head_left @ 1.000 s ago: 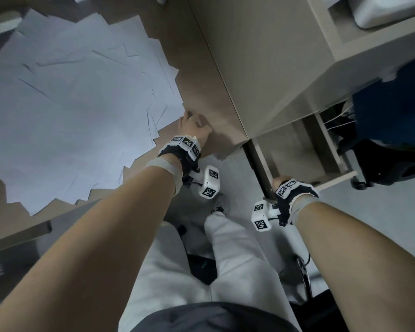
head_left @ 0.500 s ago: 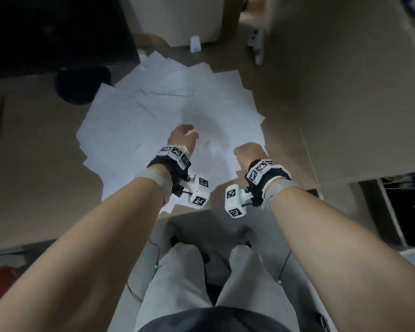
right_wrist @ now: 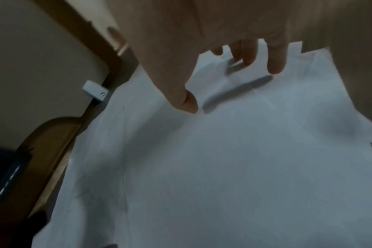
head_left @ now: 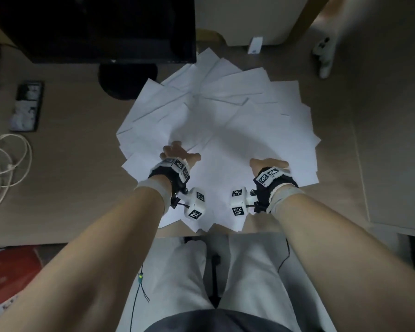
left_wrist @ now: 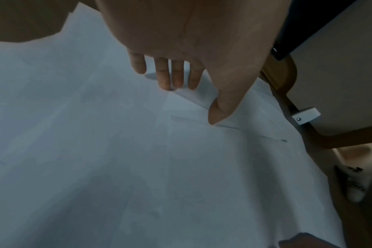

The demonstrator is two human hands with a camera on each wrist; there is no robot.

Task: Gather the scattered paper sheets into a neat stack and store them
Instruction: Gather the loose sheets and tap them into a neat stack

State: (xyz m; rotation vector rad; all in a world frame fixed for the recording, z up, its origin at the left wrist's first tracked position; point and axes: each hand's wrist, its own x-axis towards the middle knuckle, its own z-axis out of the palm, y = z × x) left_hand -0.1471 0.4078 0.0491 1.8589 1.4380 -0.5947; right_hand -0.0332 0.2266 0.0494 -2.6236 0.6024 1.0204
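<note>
Several white paper sheets [head_left: 225, 121] lie fanned out in a loose overlapping pile on the wooden desk [head_left: 77, 164]. My left hand [head_left: 177, 153] hovers over the pile's left part, fingers straight and spread, holding nothing; in the left wrist view the left hand [left_wrist: 187, 83] has its fingertips close to the paper sheets [left_wrist: 117, 167]. My right hand [head_left: 268, 162] is over the right part of the pile, fingers relaxed and loosely bent, nothing in it. In the right wrist view the right hand [right_wrist: 223, 75] casts finger shadows on the paper sheets [right_wrist: 223, 167].
A black monitor [head_left: 94, 27] on a round base [head_left: 127, 77] stands at the back left. A phone [head_left: 27, 105] and a coiled white cable [head_left: 5, 164] lie at the left. A white game controller [head_left: 324, 53] and a small white box [head_left: 255, 45] sit behind the pile.
The view swung from the desk's right edge to face the pile. Both hands came up over the sheets and spread apart, left and right.
</note>
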